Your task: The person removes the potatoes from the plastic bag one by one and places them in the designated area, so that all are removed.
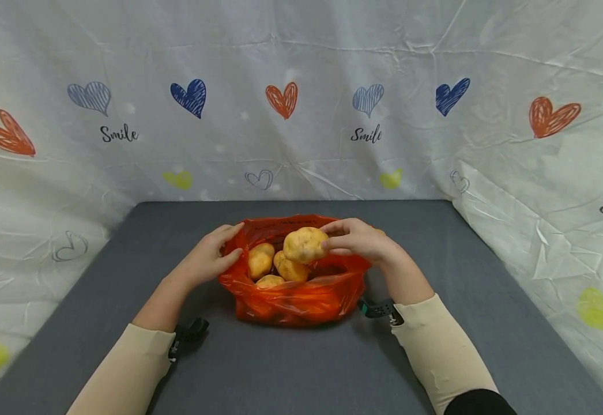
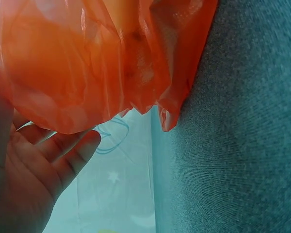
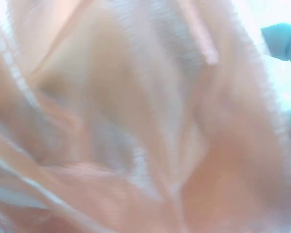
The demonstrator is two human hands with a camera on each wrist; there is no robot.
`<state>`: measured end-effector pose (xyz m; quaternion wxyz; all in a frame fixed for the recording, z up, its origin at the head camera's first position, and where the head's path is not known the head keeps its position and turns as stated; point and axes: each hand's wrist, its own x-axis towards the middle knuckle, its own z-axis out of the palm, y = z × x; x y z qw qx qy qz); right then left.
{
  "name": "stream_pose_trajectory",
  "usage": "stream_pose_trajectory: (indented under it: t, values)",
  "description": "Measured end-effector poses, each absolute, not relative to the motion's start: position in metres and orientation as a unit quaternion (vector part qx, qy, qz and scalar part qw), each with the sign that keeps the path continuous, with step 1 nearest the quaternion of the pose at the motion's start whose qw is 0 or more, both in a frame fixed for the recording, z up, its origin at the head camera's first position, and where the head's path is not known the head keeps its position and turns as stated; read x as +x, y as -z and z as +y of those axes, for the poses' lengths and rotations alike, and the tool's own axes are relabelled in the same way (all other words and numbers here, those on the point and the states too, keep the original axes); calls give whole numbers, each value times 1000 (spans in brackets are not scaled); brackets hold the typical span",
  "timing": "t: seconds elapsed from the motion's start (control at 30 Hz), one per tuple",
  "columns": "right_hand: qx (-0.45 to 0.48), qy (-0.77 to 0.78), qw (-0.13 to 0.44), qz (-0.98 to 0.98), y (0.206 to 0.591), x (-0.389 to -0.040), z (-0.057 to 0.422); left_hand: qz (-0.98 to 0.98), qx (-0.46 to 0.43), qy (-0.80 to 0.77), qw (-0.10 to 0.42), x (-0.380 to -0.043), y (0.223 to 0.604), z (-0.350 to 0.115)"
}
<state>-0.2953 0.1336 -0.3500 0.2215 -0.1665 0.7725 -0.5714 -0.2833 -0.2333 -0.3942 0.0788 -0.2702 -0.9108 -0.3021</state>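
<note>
An orange-red plastic bag (image 1: pixel 291 302) sits with its mouth open, several potatoes (image 1: pixel 261 260) lying inside. At the bag's mouth my right hand (image 1: pixel 358 239) grips one potato (image 1: pixel 304 245), fingers and thumb at its right side. That potato overlaps another one (image 1: pixel 291 268) below it. My left hand (image 1: pixel 208 256) holds the bag's left rim, thumb and fingers spread along it. From the left wrist, the hand (image 2: pixel 34 165) shows beside the thin, translucent film (image 2: pixel 63 73), its fingertips partly behind it. Blurred plastic (image 3: pixel 136 121) fills most of the right wrist view and hides the grip.
The bag stands on a dark grey table (image 1: pixel 281 369). A small yellowish piece (image 1: pixel 380 231) peeks out behind my right hand. A white curtain (image 1: pixel 322 52) printed with hearts hangs behind and along the sides. Dark straps (image 1: pixel 379 308) show at both wrists.
</note>
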Motion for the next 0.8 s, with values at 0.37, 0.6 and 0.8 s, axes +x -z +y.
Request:
stream_pose_trajectory:
  t: [0.37,0.6,0.8]
  values:
    - [-201,558,127,795,322,-285,163,-911,-269,304,76,-282,393,-233]
    - [-176,581,95,789,314,-287,196,-911,-271,300,78,-283,393,-234]
    - [-136,596,69,788,306,-282,223,-912,-269,301,76,-282,393,-234]
